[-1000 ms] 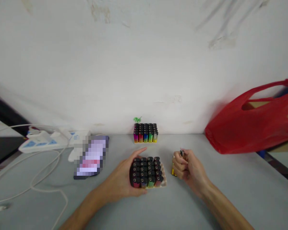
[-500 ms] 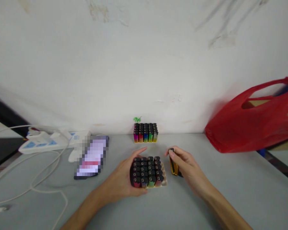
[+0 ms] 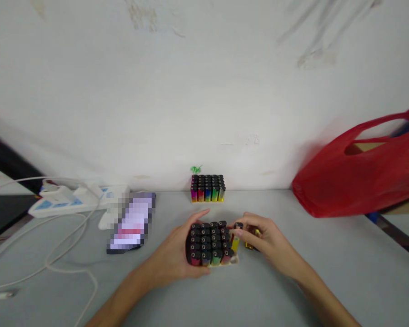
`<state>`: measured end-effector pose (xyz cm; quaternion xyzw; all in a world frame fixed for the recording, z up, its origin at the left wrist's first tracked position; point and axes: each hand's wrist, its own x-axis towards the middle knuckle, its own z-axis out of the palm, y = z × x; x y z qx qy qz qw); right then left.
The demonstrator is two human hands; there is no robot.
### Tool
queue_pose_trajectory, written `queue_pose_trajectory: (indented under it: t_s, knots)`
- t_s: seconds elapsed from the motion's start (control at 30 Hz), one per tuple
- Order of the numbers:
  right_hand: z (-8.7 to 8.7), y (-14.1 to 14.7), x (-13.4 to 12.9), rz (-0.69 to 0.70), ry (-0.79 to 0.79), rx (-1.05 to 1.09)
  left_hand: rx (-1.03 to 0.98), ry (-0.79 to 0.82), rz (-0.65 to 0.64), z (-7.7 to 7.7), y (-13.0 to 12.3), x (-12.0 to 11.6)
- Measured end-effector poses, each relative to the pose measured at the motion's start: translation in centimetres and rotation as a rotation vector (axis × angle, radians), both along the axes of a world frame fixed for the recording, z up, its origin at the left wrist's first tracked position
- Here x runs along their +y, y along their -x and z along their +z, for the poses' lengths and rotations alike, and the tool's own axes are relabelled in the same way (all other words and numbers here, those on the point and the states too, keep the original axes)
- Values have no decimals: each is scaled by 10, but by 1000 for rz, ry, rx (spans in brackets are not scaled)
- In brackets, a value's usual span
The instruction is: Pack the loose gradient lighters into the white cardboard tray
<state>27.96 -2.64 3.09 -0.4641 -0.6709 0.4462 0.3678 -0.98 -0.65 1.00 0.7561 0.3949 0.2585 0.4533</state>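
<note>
My left hand (image 3: 177, 252) is wrapped round the left side of a pale tray (image 3: 234, 260) packed with rows of black-topped lighters (image 3: 211, 240). Between thumb and fingers of my right hand (image 3: 262, 234) is a yellow lighter (image 3: 236, 240), upright at the tray's right edge beside the last filled row. More yellow lighters (image 3: 250, 245) show partly under the right palm; how many is hidden. Whether the pinched lighter's base touches the tray I cannot tell.
A second block of colourful lighters (image 3: 207, 193) stands against the wall. To the left lie a blurred-out phone (image 3: 132, 222), a power strip (image 3: 54, 204) and a white cable (image 3: 47, 263). A red plastic bag (image 3: 361, 172) sits at the right.
My right hand has shifted its fingers and moved a yellow lighter left to the right edge of the tray. The left hand keeps its hold.
</note>
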Motion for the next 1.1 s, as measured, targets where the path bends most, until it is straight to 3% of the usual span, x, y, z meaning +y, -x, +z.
queue_pose_trajectory:
  t_s: [0.13,0.33,0.4,0.47,0.57,0.63,0.7,0.93,1.1]
  knots:
    - [4,-2,-1,44,-62,-77,-4,-8,-11,1,0,0]
    - [3,-3,-2,64,51,21,-11,5,-4,3,-1,-2]
    - [2,-6,0,-18,23,5,-6,9,-1,4,-1,-2]
    - [-1,-9,2,-184,-58,-93,-2,16,3,6,-2,-2]
    - [-9,-17,6,-441,-142,-429,-2,11,-8,8,-2,-2]
    - [-15,-22,8,-527,-126,-660,1,11,-13,8,-2,-1]
    - [-20,-24,8,-537,-94,-761,5,17,-4,7,-2,-1]
    - [-35,-18,9,-420,-132,-546,-20,43,-12,6,-3,-2]
    - [-35,-10,9,-391,-198,-455,-19,34,-11,7,-2,-3]
